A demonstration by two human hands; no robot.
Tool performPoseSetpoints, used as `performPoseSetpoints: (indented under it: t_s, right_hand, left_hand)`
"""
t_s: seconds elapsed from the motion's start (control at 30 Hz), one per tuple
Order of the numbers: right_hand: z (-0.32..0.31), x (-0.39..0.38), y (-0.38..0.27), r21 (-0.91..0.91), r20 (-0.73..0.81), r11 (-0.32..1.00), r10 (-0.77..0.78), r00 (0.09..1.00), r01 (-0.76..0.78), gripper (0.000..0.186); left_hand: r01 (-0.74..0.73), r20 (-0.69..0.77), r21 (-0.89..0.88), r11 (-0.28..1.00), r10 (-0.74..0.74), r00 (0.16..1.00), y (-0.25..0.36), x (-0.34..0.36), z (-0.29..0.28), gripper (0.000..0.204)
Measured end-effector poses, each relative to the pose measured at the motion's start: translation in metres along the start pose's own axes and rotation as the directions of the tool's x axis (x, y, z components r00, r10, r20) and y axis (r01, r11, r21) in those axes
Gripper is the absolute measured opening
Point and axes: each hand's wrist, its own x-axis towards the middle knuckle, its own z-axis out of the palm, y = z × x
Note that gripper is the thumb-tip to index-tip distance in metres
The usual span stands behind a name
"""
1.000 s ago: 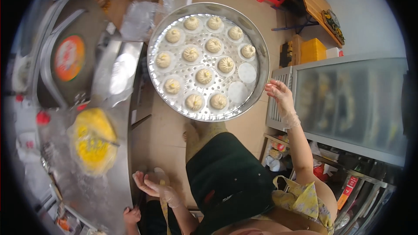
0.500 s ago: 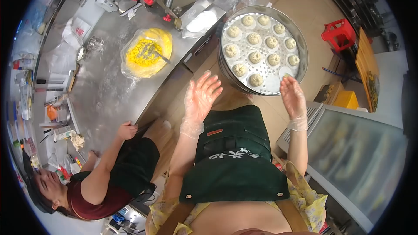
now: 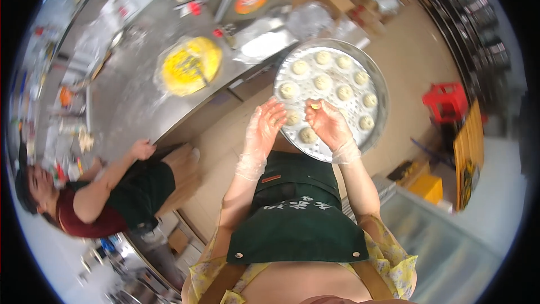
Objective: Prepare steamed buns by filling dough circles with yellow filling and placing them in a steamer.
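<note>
A round metal steamer tray holds several pleated buns, each on a pale round liner. Both my hands wear clear plastic gloves. My left hand is beside the tray's near left edge, its fingers loosely curled and apart, with nothing in them. Over the near part of the tray, my right hand pinches a small yellowish-green piece between thumb and fingers; blur hides what it is exactly. The right hand covers part of the tray beneath it.
At left is a steel worktable with a plastic-lined bowl of yellow filling. A co-worker stands along it. A machine stands beyond. At right are a red stool, a yellow box and a glass-topped cabinet.
My right hand has moved left across the tray and closed in a pinch on a small yellowish piece. My left hand stays near the tray's left edge. The whole view has shifted and turned.
</note>
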Motion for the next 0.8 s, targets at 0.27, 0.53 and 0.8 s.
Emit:
performPoseSetpoints:
  t_s: [0.27,0.53,0.8]
  right_hand:
    - [0.1,0.139,0.096,-0.749,0.051,0.611,-0.331,0.942,0.255,0.007]
    - [0.094,0.306,0.222,-0.78,0.362,-0.604,-0.223,0.905,0.163,0.018]
    - [0.066,0.31,0.241,-0.834,0.34,-0.539,-0.333,0.879,0.119,0.021]
  left_hand:
    - [-0.442,-0.254,0.298,0.846,0.517,0.817,0.109,-0.004,-0.034,0.047]
    - [-0.114,0.241,0.971,-0.212,0.863,0.443,0.251,0.071,-0.136,0.035]
    - [0.265,0.361,0.66,-0.703,0.606,0.709,0.265,0.112,-0.207,0.034]
